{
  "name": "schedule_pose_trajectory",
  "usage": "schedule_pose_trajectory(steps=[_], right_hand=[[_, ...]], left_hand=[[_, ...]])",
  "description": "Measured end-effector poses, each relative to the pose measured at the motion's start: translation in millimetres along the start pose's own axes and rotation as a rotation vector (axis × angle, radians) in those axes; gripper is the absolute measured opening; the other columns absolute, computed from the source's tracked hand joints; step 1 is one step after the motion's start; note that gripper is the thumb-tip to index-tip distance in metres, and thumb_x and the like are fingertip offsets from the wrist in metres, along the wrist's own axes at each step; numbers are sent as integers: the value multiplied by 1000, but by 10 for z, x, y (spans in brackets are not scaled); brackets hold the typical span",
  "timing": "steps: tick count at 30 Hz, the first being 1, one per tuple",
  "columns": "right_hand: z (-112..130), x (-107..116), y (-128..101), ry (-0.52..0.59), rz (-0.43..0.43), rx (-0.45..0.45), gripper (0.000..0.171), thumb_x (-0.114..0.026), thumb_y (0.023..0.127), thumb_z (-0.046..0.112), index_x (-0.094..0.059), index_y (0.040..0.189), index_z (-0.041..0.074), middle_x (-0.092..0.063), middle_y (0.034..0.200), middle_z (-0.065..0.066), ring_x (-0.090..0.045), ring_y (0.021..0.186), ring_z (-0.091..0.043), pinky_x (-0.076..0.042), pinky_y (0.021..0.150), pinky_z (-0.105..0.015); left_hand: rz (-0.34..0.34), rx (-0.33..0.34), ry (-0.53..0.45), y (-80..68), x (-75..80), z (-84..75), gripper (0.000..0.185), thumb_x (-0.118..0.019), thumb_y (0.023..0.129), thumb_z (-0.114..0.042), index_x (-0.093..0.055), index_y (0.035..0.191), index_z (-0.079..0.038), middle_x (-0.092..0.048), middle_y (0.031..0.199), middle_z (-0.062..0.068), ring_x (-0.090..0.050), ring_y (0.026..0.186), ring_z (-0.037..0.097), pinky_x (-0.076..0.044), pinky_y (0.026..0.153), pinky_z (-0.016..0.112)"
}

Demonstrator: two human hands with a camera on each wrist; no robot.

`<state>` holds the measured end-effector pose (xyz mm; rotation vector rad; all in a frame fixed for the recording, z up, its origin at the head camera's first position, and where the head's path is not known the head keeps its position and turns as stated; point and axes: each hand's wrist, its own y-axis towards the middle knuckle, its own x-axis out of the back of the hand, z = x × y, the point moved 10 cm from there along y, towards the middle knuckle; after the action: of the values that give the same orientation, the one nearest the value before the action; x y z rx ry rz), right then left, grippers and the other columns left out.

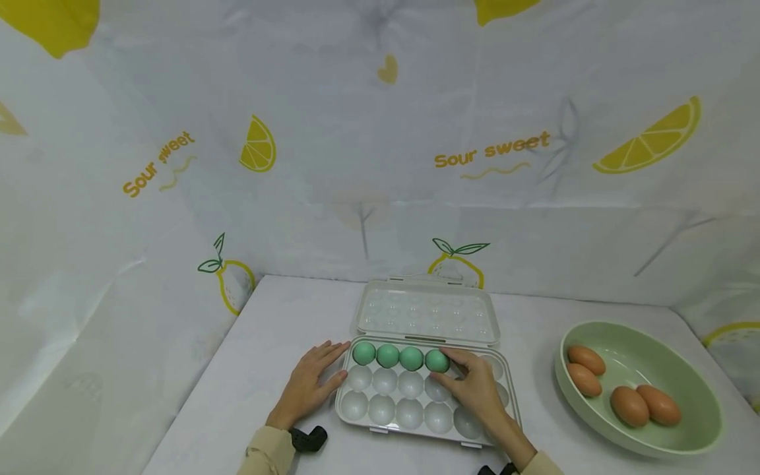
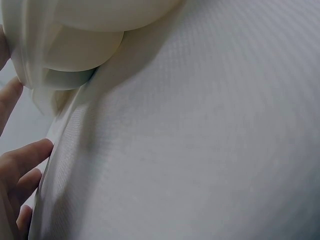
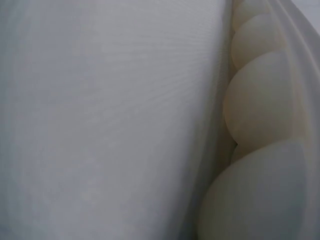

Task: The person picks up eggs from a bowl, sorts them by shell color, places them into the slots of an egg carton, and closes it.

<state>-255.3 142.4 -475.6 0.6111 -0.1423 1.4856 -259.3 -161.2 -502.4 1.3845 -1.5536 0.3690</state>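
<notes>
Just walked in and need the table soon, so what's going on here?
A person is working at an open egg tray. The right hand touches the fourth of four green eggs lined along the back row, while the left hand rests flat against the tray's left edge. Four brown eggs lie in a green bowl to the right.

Egg tray (image 1: 415,412) was translucent white, its open lid (image 1: 427,313) the same, dimpled. Four eggs (image 1: 400,357) in the back row were teal green. Bowl (image 1: 689,429) to my right was pale green, with four brown eggs (image 1: 617,389) inside. Worktop (image 1: 267,369) was plain white with a fine weave. Backdrop cloth (image 1: 368,152) was white, printed with yellow lemon slices, green-leafed lemons, a small yellow heart and orange "Sour sweet" lettering. My sleeves (image 1: 270,452) were beige.
</notes>
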Motion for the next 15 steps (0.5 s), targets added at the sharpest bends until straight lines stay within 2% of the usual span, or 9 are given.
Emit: schedule_pose_trajectory(steps=[2,11,15], right_hand=[[-3,-8,1,3,3,-9,52,-89,71,-2,-72,120,-4,-74,121,-20,-69,116,-39,-55,103,-33],[72,74,1,38,-37,-29,57,-88,73,0,-66,125,-10,-69,126,-26,-66,121,-42,-54,104,-36],[170,186,6,24,-75,-2,56,-89,72,1,-67,123,-10,-72,123,-24,-68,118,-41,-55,102,-32]], left_hand=[[-3,-1,-3,-7,-1,1,53,-65,96,-41,-55,148,-31,-65,143,4,-54,140,36,-40,119,61],[-23,-17,14,-12,4,-3,54,-65,96,-40,-55,148,-33,-66,142,3,-55,139,35,-42,118,60],[-20,-13,13,-6,9,2,53,-65,97,-40,-55,148,-33,-66,142,3,-55,140,35,-41,118,61]])
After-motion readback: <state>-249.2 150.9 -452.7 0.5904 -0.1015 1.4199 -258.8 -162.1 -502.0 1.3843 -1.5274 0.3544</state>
